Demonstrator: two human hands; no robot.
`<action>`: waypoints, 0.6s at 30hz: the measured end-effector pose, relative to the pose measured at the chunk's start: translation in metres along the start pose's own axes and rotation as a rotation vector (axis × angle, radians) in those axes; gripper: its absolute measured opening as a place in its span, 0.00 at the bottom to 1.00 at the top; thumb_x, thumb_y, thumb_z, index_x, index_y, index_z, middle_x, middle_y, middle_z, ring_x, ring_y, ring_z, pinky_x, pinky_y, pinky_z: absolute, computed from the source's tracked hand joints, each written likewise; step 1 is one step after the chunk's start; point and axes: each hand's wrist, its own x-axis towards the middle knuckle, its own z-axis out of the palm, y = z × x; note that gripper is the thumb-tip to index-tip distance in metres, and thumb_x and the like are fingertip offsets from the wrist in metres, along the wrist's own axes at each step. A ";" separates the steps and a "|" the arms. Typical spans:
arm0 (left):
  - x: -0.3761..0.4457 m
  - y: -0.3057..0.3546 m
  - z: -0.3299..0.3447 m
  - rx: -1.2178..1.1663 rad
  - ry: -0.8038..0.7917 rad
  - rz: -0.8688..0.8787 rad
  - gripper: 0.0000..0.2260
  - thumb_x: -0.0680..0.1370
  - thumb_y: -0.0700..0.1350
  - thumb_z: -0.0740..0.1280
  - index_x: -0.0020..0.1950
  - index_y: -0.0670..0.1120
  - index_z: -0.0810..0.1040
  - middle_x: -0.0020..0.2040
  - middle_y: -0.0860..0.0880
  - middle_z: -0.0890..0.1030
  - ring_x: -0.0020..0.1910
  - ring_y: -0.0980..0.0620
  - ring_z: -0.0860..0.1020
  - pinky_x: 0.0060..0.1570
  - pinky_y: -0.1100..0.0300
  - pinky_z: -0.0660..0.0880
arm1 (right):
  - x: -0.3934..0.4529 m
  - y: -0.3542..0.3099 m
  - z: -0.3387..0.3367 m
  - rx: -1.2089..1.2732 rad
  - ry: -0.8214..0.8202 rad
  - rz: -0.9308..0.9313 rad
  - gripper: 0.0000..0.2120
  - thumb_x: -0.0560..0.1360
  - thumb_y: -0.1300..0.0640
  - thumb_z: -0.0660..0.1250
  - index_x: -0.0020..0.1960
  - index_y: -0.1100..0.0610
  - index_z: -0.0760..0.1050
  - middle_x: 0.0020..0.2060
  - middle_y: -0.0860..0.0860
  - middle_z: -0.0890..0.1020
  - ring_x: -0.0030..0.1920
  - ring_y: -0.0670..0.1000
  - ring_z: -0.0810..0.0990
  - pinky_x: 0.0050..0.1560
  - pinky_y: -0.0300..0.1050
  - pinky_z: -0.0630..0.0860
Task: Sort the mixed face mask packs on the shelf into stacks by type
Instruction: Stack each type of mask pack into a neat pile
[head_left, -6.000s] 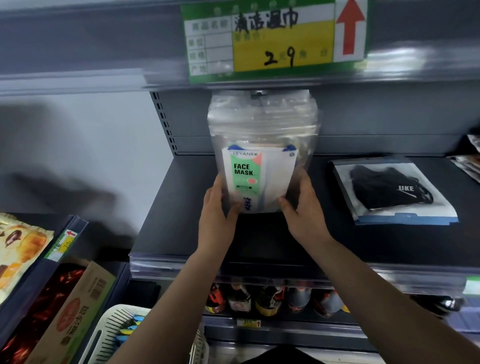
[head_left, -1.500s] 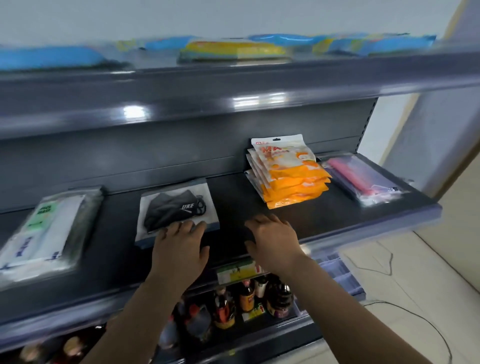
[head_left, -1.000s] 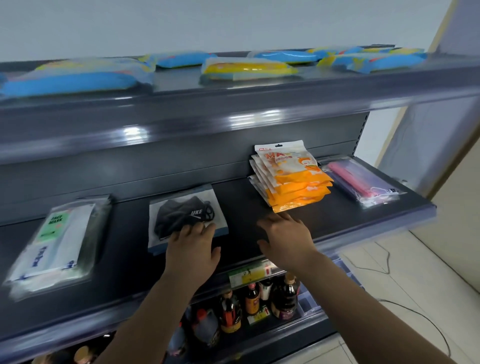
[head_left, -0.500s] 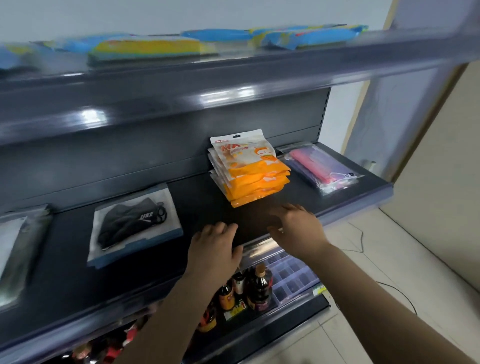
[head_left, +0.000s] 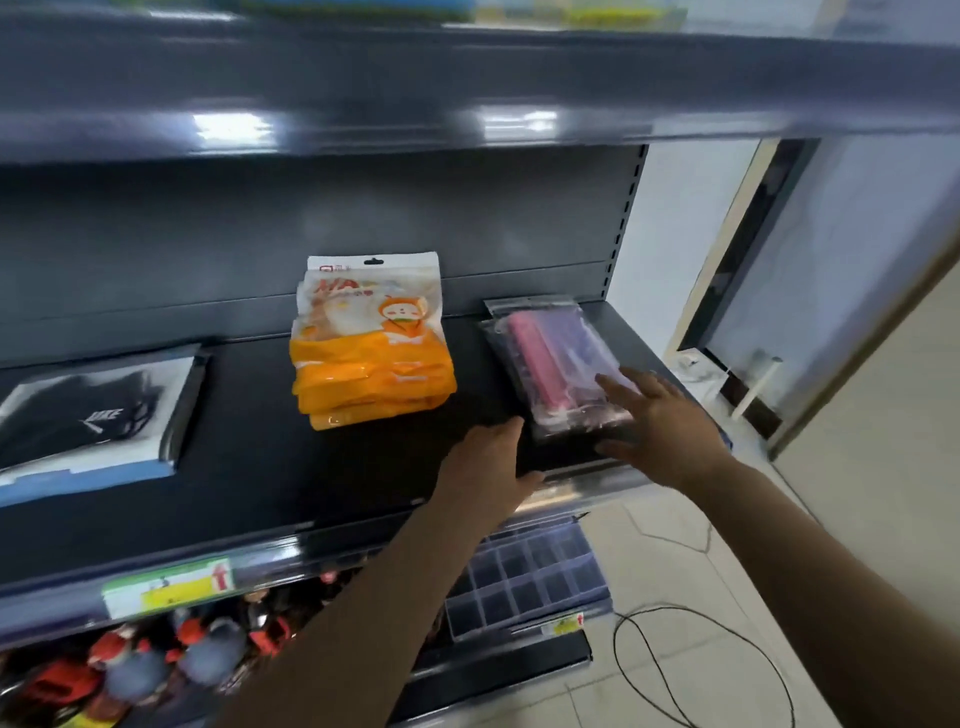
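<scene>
On the dark shelf (head_left: 363, 483) lie separate groups of mask packs. At the far left is a pack with a black mask (head_left: 88, 415). In the middle is a stack of orange-and-white packs (head_left: 369, 358). At the right end lies a clear pack of pink and purple masks (head_left: 550, 358). My right hand (head_left: 660, 421) hovers with spread fingers over that clear pack's near right corner. My left hand (head_left: 488, 467) rests open on the shelf just left of the pack's near edge. Neither hand holds anything.
An upper shelf (head_left: 467, 78) overhangs close above. Below are bottles (head_left: 171, 660) and a clear compartment box (head_left: 524, 577). A yellow-green price tag (head_left: 166, 587) sits on the shelf's front rail. A black cable (head_left: 696, 654) loops on the tiled floor at the right.
Both hands have moved right along the shelf, from in front of the black mask pack, past the orange stack, to the clear pink-and-purple pack. The view has swung right with them.
</scene>
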 end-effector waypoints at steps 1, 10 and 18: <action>0.007 0.006 0.005 0.002 -0.008 -0.023 0.33 0.76 0.58 0.65 0.75 0.46 0.57 0.66 0.43 0.72 0.65 0.45 0.69 0.61 0.52 0.70 | 0.006 0.010 0.001 -0.008 -0.050 -0.002 0.38 0.71 0.44 0.69 0.75 0.42 0.53 0.76 0.49 0.55 0.75 0.57 0.57 0.71 0.57 0.64; 0.051 0.025 0.014 0.028 0.093 -0.156 0.30 0.73 0.55 0.70 0.69 0.45 0.64 0.57 0.42 0.76 0.57 0.44 0.74 0.53 0.53 0.73 | 0.045 0.045 0.014 0.111 -0.090 -0.088 0.33 0.73 0.48 0.68 0.75 0.45 0.57 0.75 0.50 0.61 0.66 0.57 0.73 0.63 0.50 0.73; 0.078 0.021 0.012 0.047 0.156 -0.225 0.23 0.75 0.51 0.68 0.65 0.43 0.67 0.56 0.41 0.77 0.57 0.43 0.74 0.53 0.51 0.74 | 0.076 0.037 0.018 0.139 -0.068 -0.118 0.31 0.75 0.49 0.67 0.75 0.46 0.58 0.74 0.52 0.62 0.64 0.59 0.74 0.60 0.52 0.75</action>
